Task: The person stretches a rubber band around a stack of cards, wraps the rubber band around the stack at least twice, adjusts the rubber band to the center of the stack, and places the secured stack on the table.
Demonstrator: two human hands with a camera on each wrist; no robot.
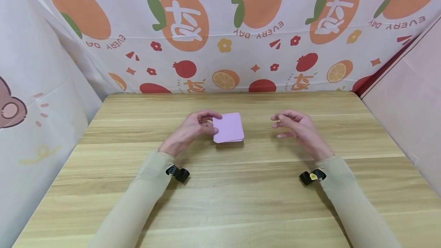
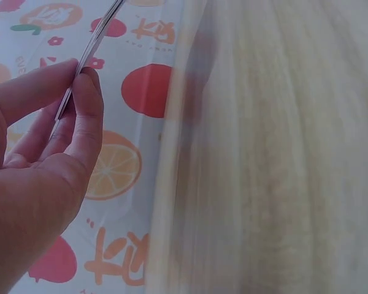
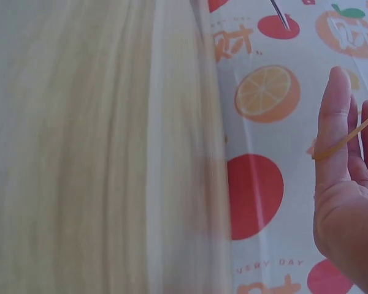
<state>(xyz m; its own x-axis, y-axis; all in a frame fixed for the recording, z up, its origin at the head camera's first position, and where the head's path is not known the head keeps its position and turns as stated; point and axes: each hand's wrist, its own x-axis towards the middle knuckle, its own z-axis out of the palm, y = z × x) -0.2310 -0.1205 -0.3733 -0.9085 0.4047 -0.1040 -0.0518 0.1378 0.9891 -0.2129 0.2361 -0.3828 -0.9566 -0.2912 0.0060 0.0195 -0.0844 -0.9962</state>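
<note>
My left hand (image 1: 191, 127) pinches a thin stack of square purple cards (image 1: 230, 128) by its left side, thumb on the near face. The lower edges of the cards are slightly fanned. In the left wrist view the stack (image 2: 99, 33) appears edge-on between thumb and fingers. To the right of the cards and apart from them is my right hand (image 1: 299, 128), its fingers loosely extended toward the stack. A thin orange-yellow rubber band (image 3: 346, 142) loops over its straight thumb and runs across to the other fingers, partly outside the right wrist view.
Both hands are above a wood-grain table (image 1: 220, 202). A fruit-printed cloth (image 1: 220, 41) hangs along its back edge, with light cloth on the left side and a pale panel (image 1: 410, 98) on the right. Each wrist carries a small black camera strap (image 1: 177, 172).
</note>
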